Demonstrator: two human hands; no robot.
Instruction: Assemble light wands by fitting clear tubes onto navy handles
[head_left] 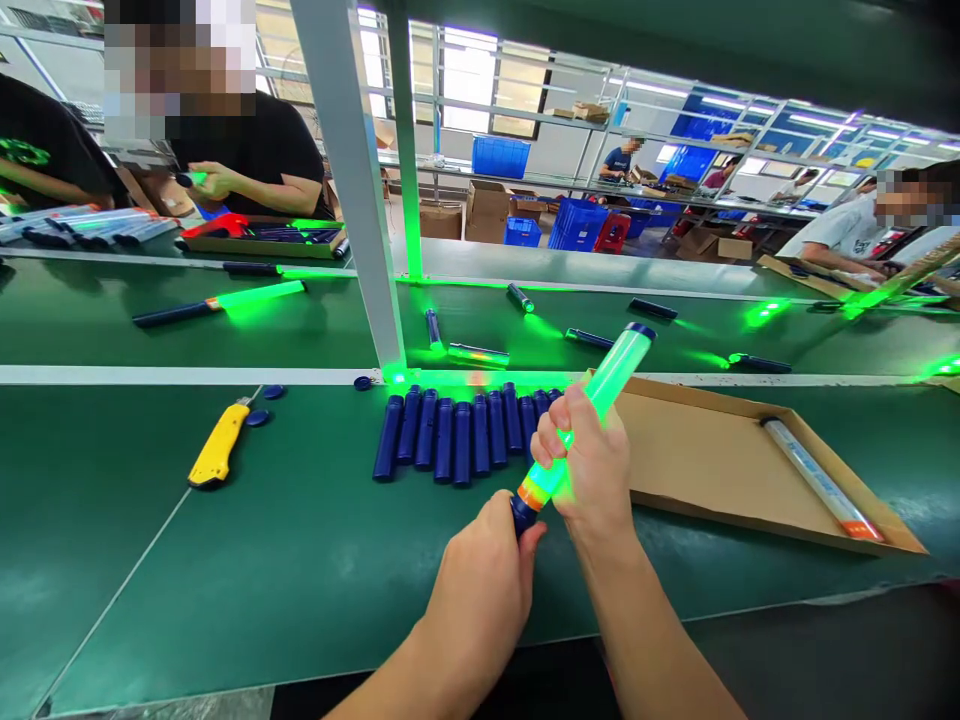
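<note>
I see the glowing green tube (619, 372) held tilted above the near table (315, 560), its dark cap at the far right end. My right hand (592, 455) wraps its middle; my left hand (487, 565) grips the dark handle (523, 514). Just left and beyond lies a row of blue handles (463, 440); right, a cardboard tray (697, 440); far left, a yellow cutter (220, 443).
</note>
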